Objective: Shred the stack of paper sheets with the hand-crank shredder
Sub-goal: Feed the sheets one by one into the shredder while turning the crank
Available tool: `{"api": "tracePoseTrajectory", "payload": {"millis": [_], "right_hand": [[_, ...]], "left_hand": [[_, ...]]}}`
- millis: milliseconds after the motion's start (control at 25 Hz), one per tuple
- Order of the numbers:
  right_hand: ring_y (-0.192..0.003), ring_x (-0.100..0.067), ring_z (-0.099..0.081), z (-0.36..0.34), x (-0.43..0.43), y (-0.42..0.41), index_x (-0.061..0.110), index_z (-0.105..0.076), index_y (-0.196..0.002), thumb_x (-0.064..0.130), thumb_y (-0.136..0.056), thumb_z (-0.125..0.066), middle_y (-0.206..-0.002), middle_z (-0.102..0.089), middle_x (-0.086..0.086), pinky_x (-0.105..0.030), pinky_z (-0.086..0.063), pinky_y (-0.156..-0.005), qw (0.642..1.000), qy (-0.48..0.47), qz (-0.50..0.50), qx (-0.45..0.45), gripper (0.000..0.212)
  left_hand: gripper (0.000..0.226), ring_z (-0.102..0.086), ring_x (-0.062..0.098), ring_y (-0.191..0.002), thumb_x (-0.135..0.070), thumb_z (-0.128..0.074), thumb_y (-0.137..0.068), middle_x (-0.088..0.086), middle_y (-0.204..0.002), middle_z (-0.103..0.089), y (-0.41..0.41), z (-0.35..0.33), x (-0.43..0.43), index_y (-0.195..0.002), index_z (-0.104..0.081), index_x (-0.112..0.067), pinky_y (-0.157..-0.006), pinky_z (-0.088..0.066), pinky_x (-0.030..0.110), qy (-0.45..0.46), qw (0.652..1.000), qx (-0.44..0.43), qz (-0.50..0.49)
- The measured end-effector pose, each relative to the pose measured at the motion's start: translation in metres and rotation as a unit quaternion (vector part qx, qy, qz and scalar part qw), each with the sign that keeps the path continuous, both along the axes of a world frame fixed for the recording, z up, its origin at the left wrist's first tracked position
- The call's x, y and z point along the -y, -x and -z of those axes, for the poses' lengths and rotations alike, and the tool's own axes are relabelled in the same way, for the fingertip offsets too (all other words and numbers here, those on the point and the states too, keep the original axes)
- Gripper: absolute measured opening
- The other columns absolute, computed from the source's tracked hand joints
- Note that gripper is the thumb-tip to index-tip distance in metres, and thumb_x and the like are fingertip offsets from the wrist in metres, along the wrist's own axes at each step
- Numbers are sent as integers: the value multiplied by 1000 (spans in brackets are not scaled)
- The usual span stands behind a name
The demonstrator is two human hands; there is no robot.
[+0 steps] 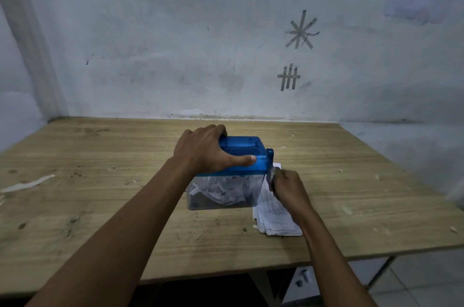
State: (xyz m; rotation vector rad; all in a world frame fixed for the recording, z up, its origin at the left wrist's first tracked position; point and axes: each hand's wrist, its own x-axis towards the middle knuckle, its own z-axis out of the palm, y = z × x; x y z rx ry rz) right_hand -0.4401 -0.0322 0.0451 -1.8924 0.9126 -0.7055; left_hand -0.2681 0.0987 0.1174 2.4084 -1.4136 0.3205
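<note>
A hand-crank shredder with a blue top [247, 153] and a clear bin [221, 192] full of white shreds stands mid-table. My left hand [204, 149] grips the blue top from the left, fingers curled over its far edge and thumb along the near edge. My right hand [288, 187] is closed round the crank handle [272, 173] on the shredder's right side, low beside the bin. The stack of printed paper sheets [275, 219] lies flat on the table right of the bin, partly under my right hand.
The wooden table [125, 181] stands against a pale wall [200, 43]; its near edge runs across the lower view. Small paper scraps [27, 183] lie at the left. Tiled floor [414, 281] shows below right.
</note>
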Motion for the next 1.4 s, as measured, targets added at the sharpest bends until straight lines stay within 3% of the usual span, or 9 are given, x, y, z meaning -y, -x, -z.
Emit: {"api": "tracePoseTrajectory", "payload": {"millis": [160,320,480,760,880,960,1040,1200,1400], "right_hand": [[-42,-6,-34,-34,-20,16,13,-49,-54,24,-102,-45,-46,-41,3,-28,-29,-46,988,88,54,113,49],[-53,-17,-54,-78,-8,-14,4,-58,-58,26,-103,-35,-58,-64,-6,-31,-40,-56,981,110,95,128,55],[-71,-33,-64,-95,30,-55,3,-61,-70,33,-99,-28,-76,-70,-18,-43,-51,-69,993,51,64,87,53],[-55,-18,-40,-52,46,-63,10,-49,-76,22,-99,-36,-70,-50,-7,-24,-29,-51,994,-82,13,-64,29],[-54,-18,-43,-17,41,-45,7,-61,-88,11,-99,-40,-74,-55,-11,-27,-32,-49,990,-48,-37,-130,24],[-55,-18,-43,-2,36,-32,14,-57,-75,10,-97,-40,-71,-53,-8,-32,-34,-56,992,-22,-48,-112,29],[-54,-21,-49,1,31,-21,15,-54,-65,25,-98,-40,-64,-58,-5,-36,-37,-61,997,-9,-33,-64,37],[-74,-24,-65,15,31,5,13,-63,-75,51,-100,-36,-73,-68,-4,-36,-49,-69,992,57,105,-31,53],[-81,-30,-68,35,43,15,17,-57,-71,97,-57,-34,-76,-67,-5,-37,-51,-70,967,57,106,-223,84]], "left_hand": [[90,-58,13,-83,-105,-35,-59,-11,-96,-61,-2,-2,-1,-102,-53,-27,-82,-41,38,-14,1000,8,23],[98,-58,14,-86,-105,-27,-53,-12,-100,-61,-3,-3,-5,-106,-54,-27,-86,-42,40,-26,999,4,38],[98,-57,13,-85,-105,-27,-51,-13,-100,-60,-4,-3,-5,-105,-53,-28,-85,-43,39,-19,999,3,37],[98,-59,12,-86,-105,-29,-51,-12,-102,-63,-1,-3,-5,-107,-55,-29,-83,-45,38,-11,999,-6,37],[104,-59,12,-88,-106,-29,-49,-12,-104,-61,0,-4,-6,-112,-56,-28,-86,-49,38,-8,999,-20,25],[105,-59,13,-90,-106,-30,-48,-13,-106,-61,1,-7,-6,-114,-56,-28,-88,-50,39,-5,999,-28,26],[106,-59,13,-92,-106,-31,-48,-13,-109,-62,0,-8,-7,-117,-56,-30,-89,-49,39,-6,999,-36,25],[108,-60,13,-93,-106,-30,-48,-12,-114,-64,-3,-7,-10,-122,-55,-31,-85,-48,36,-29,998,-35,41],[105,-61,13,-92,-107,-34,-46,-13,-112,-64,-6,-10,-11,-119,-55,-34,-83,-51,36,-27,997,-58,41]]}}
